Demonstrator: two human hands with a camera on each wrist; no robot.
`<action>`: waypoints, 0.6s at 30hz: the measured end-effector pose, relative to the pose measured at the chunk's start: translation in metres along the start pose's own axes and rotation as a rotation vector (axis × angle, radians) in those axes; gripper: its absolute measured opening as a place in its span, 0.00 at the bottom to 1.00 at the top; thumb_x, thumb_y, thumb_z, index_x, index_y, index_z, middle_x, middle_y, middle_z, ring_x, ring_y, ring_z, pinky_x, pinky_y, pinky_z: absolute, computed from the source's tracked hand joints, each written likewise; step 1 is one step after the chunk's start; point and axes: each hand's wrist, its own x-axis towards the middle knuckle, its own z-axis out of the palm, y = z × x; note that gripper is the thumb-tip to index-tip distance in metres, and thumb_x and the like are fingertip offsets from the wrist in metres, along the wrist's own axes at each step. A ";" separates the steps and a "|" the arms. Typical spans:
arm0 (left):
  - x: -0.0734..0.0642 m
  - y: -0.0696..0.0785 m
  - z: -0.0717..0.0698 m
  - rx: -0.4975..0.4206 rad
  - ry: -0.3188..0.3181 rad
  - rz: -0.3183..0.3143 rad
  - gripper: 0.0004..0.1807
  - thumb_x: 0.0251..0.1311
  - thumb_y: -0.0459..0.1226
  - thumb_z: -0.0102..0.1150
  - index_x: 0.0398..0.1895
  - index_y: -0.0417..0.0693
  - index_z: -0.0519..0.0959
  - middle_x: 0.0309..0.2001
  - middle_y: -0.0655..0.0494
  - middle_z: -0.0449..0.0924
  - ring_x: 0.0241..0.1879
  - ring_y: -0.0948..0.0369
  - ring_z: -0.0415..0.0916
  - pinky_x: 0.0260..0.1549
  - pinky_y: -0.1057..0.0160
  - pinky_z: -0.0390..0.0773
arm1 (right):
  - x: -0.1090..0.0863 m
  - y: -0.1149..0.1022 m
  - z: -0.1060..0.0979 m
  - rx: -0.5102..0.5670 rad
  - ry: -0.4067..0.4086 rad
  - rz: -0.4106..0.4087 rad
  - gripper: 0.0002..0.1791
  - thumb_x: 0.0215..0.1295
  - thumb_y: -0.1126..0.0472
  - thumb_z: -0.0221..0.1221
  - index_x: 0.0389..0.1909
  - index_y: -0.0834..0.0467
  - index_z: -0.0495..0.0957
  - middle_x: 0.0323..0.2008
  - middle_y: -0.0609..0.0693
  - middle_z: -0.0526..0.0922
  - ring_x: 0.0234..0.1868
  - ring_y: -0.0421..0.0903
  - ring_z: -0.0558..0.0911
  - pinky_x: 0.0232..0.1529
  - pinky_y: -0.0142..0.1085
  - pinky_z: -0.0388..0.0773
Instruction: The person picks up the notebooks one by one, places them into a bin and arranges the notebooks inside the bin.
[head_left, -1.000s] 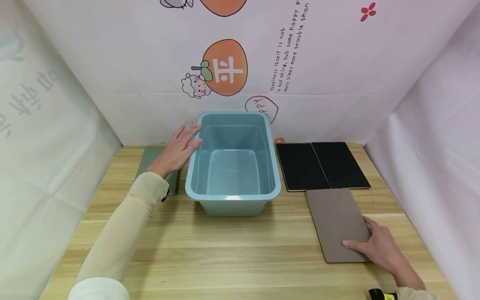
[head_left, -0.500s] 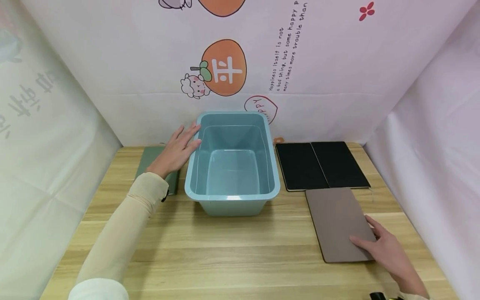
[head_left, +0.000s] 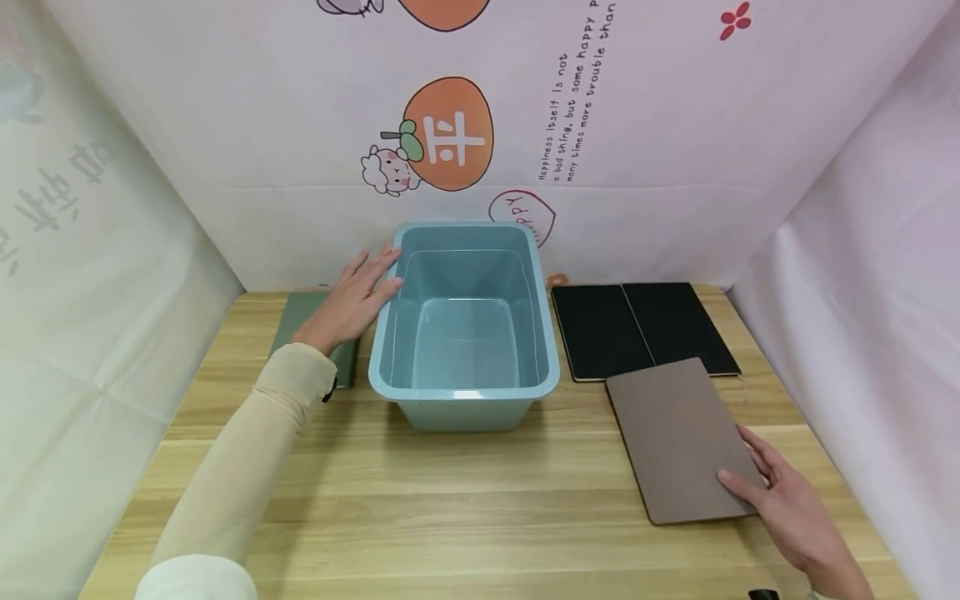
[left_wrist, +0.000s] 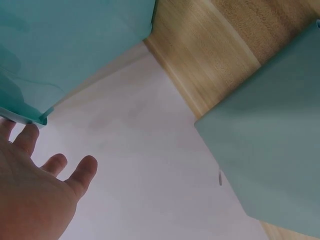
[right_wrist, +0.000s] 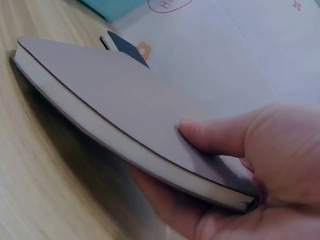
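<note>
My right hand (head_left: pixel 795 508) grips a brownish-grey notebook (head_left: pixel 678 442) by its near right edge. In the right wrist view the thumb (right_wrist: pixel 215 136) lies on the top cover and fingers reach underneath; the notebook is closed and tilted, its near edge raised off the table. My left hand (head_left: pixel 348 304) rests with spread, extended fingers on the left rim of a blue-green plastic bin (head_left: pixel 465 394). Nothing lies inside the bin. A green notebook (head_left: pixel 303 312) sits flat beneath the left forearm, partly hidden by it.
Two black notebook-like panels (head_left: pixel 600 329) lie edge to edge at the back right; whether they are one open book, I cannot tell. White printed cloth (head_left: pixel 637 108) encloses the wooden table (head_left: pixel 450 525) at the back and both sides.
The brownish-grey notebook has lifted and turned slightly, its far end now overlapping the black panels in view. My right hand has shifted a little right with it. My left hand stays put.
</note>
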 end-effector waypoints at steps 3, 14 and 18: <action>0.000 0.000 0.000 0.000 -0.005 0.000 0.36 0.73 0.69 0.31 0.81 0.80 0.44 0.84 0.70 0.37 0.84 0.48 0.29 0.75 0.27 0.39 | 0.000 -0.001 0.001 -0.001 0.018 -0.036 0.48 0.74 0.55 0.60 0.83 0.56 0.40 0.65 0.22 0.65 0.51 0.09 0.68 0.46 0.15 0.75; 0.002 -0.002 0.002 -0.007 -0.016 0.012 0.35 0.73 0.68 0.32 0.81 0.82 0.44 0.83 0.73 0.36 0.84 0.49 0.29 0.75 0.28 0.40 | -0.002 -0.015 -0.004 0.297 -0.098 0.076 0.46 0.78 0.58 0.55 0.83 0.57 0.35 0.66 0.35 0.68 0.52 0.19 0.74 0.47 0.24 0.81; 0.002 -0.003 0.003 -0.013 -0.014 0.010 0.36 0.73 0.69 0.31 0.81 0.81 0.43 0.84 0.71 0.37 0.84 0.49 0.29 0.75 0.27 0.40 | -0.005 -0.015 -0.007 0.502 -0.144 0.062 0.40 0.75 0.69 0.54 0.81 0.51 0.47 0.54 0.25 0.77 0.50 0.30 0.82 0.45 0.32 0.85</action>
